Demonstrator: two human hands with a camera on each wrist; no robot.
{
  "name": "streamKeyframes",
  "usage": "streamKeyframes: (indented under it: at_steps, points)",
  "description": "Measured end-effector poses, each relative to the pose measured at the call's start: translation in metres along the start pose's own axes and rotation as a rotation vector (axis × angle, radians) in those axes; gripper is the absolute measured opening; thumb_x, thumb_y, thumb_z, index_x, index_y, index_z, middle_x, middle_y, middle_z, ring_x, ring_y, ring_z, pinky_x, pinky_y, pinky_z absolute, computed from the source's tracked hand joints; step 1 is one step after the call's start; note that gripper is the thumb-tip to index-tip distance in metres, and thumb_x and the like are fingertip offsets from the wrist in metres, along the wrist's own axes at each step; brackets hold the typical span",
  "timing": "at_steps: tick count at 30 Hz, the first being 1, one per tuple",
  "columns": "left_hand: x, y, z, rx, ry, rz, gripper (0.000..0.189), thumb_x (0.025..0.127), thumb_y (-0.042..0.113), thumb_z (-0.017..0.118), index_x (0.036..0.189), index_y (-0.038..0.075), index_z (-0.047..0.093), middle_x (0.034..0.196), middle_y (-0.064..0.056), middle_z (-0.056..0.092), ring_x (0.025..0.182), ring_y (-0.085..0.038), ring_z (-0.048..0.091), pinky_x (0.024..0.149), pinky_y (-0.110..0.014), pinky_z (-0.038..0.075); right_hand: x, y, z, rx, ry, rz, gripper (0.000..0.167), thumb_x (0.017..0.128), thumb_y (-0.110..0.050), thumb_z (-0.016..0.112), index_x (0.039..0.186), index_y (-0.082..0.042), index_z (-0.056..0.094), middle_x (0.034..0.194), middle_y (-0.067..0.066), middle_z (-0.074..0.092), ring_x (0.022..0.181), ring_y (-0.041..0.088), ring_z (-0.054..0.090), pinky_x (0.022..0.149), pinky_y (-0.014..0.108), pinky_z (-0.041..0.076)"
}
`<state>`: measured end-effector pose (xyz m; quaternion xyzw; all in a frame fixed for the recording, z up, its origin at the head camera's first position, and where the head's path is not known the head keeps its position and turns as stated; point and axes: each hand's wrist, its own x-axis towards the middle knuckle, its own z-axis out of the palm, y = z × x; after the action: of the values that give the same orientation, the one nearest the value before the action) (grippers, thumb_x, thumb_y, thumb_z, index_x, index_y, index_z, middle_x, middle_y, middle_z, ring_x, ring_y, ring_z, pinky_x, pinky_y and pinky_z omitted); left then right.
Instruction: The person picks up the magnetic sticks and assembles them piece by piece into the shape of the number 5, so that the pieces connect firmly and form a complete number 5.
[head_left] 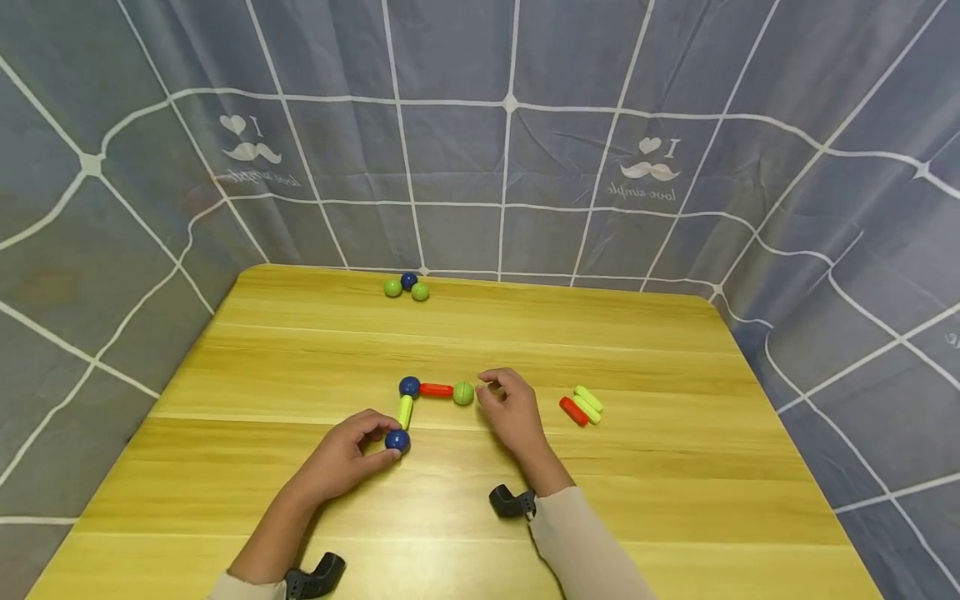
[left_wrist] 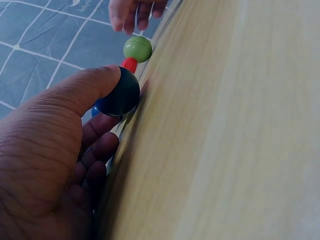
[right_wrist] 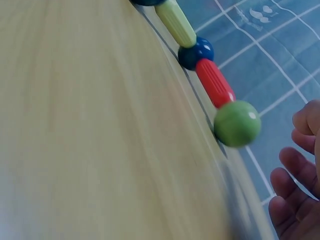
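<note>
My left hand (head_left: 347, 457) pinches a dark blue ball (head_left: 397, 441) between thumb and fingers. From that ball a yellow-green rod (head_left: 406, 412) runs to a second blue ball (head_left: 409, 387), where a red rod (head_left: 437, 390) leads rightward to a green ball (head_left: 463, 393). Together they form an L lying on the table. Just right of the green ball, apart from it, is my right hand (head_left: 514, 414), its fingers loosely bent around nothing. The right wrist view shows a gap between that hand and the green ball (right_wrist: 237, 124).
Right of my right hand lie a loose red rod (head_left: 573, 412) and two yellow-green rods (head_left: 588, 402). Near the back edge of the wooden table (head_left: 637, 500) sit two green balls (head_left: 393, 287) and a blue ball (head_left: 408, 281). A grey checked curtain (head_left: 465, 158) surrounds the table.
</note>
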<state>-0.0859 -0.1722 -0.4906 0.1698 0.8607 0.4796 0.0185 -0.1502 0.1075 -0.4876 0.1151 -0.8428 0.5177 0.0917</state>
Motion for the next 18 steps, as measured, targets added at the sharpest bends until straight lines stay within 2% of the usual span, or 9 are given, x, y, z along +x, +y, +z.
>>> streamKeyframes:
  at_steps: [10, 15, 18]
  points:
    - [0.000, 0.002, 0.000, 0.016, 0.011, -0.006, 0.026, 0.086, 0.023, 0.080, 0.109, 0.022, 0.069, 0.095, 0.010, 0.060, 0.087, -0.016, 0.055, 0.074, -0.029, 0.047, -0.013, 0.006, -0.037, -0.057, 0.040, 0.029, 0.016, 0.094, -0.015, 0.067, 0.107, -0.005, 0.072, 0.102, 0.001, 0.067, 0.090, 0.019, 0.059, 0.073, 0.037, 0.051]
    - [0.001, 0.001, 0.001, 0.017, 0.017, -0.001, 0.026, 0.086, 0.023, 0.081, 0.109, 0.022, 0.069, 0.095, 0.010, 0.060, 0.086, -0.015, 0.055, 0.074, -0.029, 0.047, -0.020, 0.006, -0.061, -0.122, 0.031, 0.019, 0.018, 0.095, -0.015, 0.068, 0.109, -0.004, 0.071, 0.107, 0.003, 0.066, 0.098, 0.021, 0.058, 0.079, 0.041, 0.049]
    - [0.002, 0.001, 0.001, 0.013, 0.013, -0.005, 0.026, 0.086, 0.023, 0.080, 0.109, 0.022, 0.069, 0.094, 0.010, 0.060, 0.086, -0.015, 0.054, 0.074, -0.028, 0.047, -0.024, 0.006, -0.075, -0.170, 0.037, 0.003, 0.019, 0.095, -0.013, 0.068, 0.110, -0.002, 0.071, 0.108, 0.006, 0.065, 0.096, 0.023, 0.058, 0.078, 0.042, 0.050]
